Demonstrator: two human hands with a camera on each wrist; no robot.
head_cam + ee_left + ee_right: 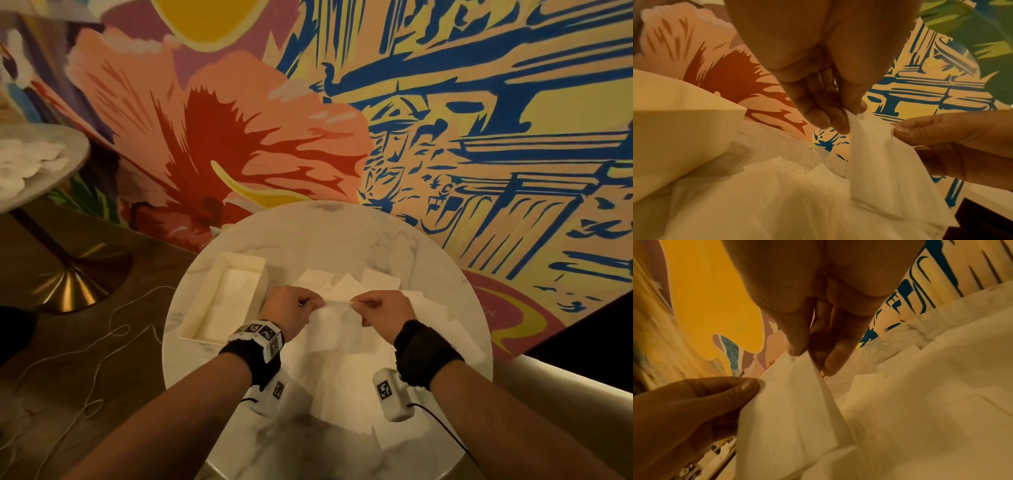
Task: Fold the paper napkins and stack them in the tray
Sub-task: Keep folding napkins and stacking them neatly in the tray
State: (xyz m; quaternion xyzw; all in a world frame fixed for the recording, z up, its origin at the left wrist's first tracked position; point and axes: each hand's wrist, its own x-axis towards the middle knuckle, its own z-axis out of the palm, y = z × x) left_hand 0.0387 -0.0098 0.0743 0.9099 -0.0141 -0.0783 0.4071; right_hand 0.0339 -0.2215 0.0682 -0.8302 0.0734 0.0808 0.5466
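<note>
A white paper napkin [334, 320] hangs in the air above the round table, held by its two top corners. My left hand [291, 306] pinches the left corner and my right hand [380, 306] pinches the right one. In the left wrist view the left hand [840, 118] grips the napkin [877, 170], with the right hand [953, 139] at its other corner. The right wrist view shows the right hand [813, 358] pinching the napkin [791, 410] beside the left hand [694, 405]. A cream tray [255, 265] stands left of my hands with folded napkins [229, 301] inside.
Several loose napkins [346, 284] lie spread over the marble table [329, 236], behind and under my hands. A painted wall rises just behind the table. Another table [58, 185] with white cloths stands at the far left, with thin cords on the floor [102, 346].
</note>
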